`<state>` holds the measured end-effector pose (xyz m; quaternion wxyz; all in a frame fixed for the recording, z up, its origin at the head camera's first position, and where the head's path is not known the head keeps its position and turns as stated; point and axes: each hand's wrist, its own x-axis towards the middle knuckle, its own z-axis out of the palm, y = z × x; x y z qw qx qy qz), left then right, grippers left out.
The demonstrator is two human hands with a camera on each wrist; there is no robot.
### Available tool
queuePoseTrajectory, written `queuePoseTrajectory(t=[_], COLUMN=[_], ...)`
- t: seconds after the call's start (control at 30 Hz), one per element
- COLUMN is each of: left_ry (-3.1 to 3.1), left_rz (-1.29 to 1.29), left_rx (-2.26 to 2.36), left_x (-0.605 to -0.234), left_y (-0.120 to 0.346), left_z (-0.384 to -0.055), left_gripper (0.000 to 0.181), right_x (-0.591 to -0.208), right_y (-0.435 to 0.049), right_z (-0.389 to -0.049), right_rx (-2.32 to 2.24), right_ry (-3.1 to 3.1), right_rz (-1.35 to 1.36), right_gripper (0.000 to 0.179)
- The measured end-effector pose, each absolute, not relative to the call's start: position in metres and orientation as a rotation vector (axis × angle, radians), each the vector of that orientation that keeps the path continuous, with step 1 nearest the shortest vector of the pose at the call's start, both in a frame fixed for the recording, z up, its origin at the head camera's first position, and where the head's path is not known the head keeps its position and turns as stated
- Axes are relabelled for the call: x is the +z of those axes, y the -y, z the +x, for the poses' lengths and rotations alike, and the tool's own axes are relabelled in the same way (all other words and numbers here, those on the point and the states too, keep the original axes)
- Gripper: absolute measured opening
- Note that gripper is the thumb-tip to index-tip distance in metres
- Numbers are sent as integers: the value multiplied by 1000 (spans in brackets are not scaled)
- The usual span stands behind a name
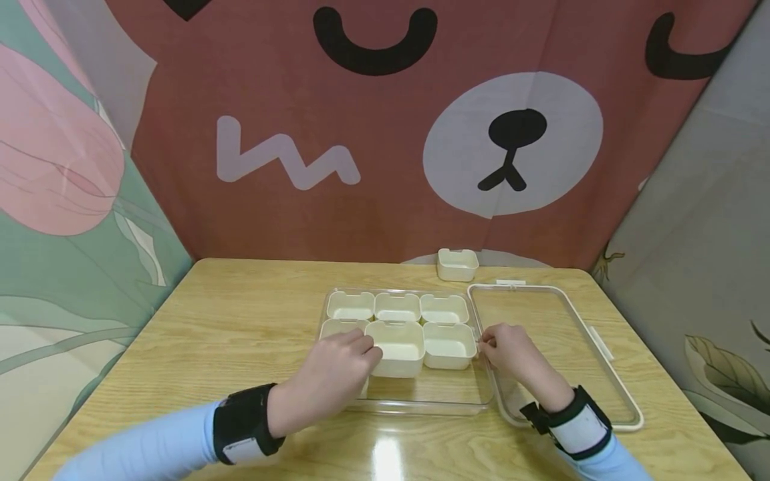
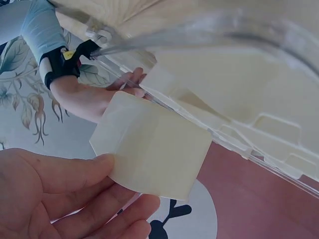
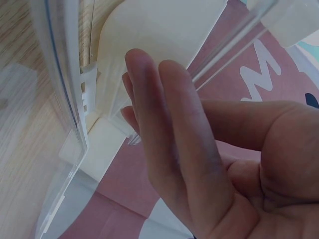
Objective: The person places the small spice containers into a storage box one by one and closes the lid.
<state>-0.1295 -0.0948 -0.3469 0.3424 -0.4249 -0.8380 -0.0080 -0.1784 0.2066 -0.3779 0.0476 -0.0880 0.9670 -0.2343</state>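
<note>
My left hand (image 1: 333, 367) pinches a small cream container (image 1: 394, 361) between thumb and fingers. In the left wrist view the smooth outside of this container (image 2: 154, 149) faces the camera. It overlaps the middle of the clear plastic box (image 1: 421, 407), where several matching containers (image 1: 450, 347) sit in two rows. The front left one is partly hidden behind my left hand. My right hand (image 1: 517, 354) pinches the right rim of the clear box. In the right wrist view, two fingers (image 3: 187, 114) extend in front of the rim, the thumb behind them.
A clear lid with a white frame (image 1: 625, 394) and side clips lies on the wooden table (image 1: 259, 300), right of the box. Another small cream container (image 1: 458, 268) stands at the table's back edge. Behind it hangs a brown bear-print cloth (image 1: 385, 220); printed cloths flank both sides.
</note>
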Motion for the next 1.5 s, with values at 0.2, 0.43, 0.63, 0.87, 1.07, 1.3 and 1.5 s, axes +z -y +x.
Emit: queuePoseTrajectory(t=[0.2, 0.43, 0.63, 0.87, 1.07, 1.3, 1.5], left_ry=[2167, 2181, 2214, 2227, 2222, 2260, 2269], left_rz=[-1132, -1164, -1191, -1209, -1215, -1220, -1225], left_rx=[-41, 1, -3, 36, 67, 114, 133], left_x=[-355, -361, -365, -369, -374, -380, -384], left_y=[92, 90, 88, 86, 86, 86, 86], left_z=[-125, -120, -117, -116, -118, -119, -119], left_gripper=[32, 34, 26, 21, 20, 20, 18], right_x=[-379, -380, -381, -379, -377, -377, -377], right_y=[-207, -208, -208, -208, -207, -207, -207], right_z=[-179, -179, -179, -179, -179, -179, -178], right_rx=[-706, -708, -707, -715, -702, -713, -730], right_ry=[-2952, -2961, -2964, -2962, -2967, -2951, -2948], right_rz=[-269, -284, -279, -277, -292, -266, -277], right_gripper=[12, 12, 11, 12, 12, 12, 12])
